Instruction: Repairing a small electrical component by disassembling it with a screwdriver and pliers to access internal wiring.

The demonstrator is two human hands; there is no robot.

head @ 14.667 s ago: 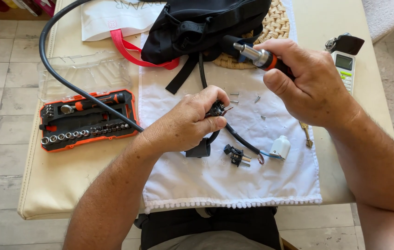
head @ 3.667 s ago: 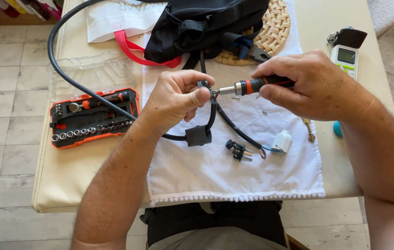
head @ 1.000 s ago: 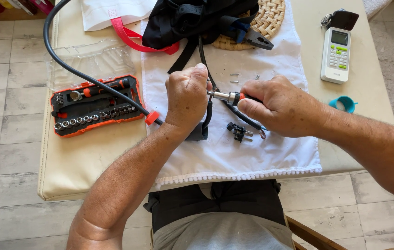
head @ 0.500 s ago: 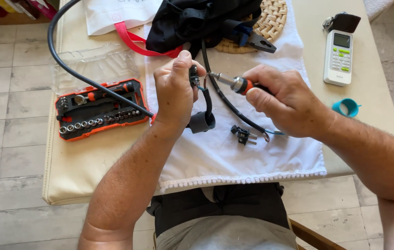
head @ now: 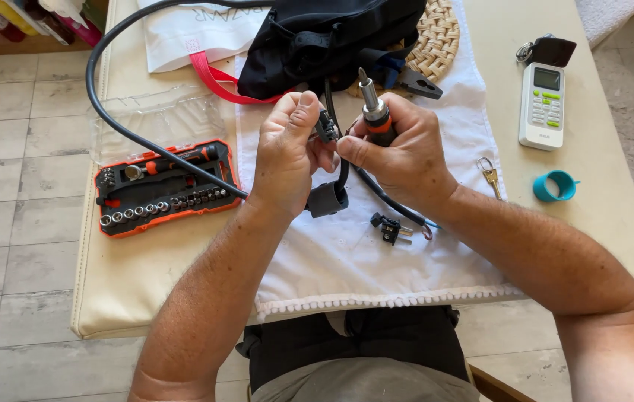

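Pinching a small black plastic plug part [head: 325,125] between thumb and curled fingers, the left hand [head: 287,152] is closed around it, with the thick black rubber cable [head: 119,126] running from under that hand in a wide smooth loop out to the left and up past the bag. Just below the left hand a dark grey cylindrical plug sleeve [head: 327,199] hangs on the cable. The right hand [head: 399,152] is closed in a fist around a screwdriver [head: 371,110] with an orange and black grip; its long axis stands nearly upright, the metal shaft pointing up and away from the person, tip free in the air just right of the plug part. Both hands touch at the fingertips above a white cloth [head: 347,260] with a nubby fringed edge. Below the right hand lies a small black plug insert with metal pins [head: 390,228]. Left of the left hand sits an orange-rimmed bit set case [head: 162,187], sockets lined in rows. Beyond the hands rest a black fabric bag [head: 332,37] and a round woven straw mat [head: 440,33]. Right of the right hand lie a brass key [head: 490,177], a teal tape ring [head: 555,186] and a white remote control [head: 543,106].
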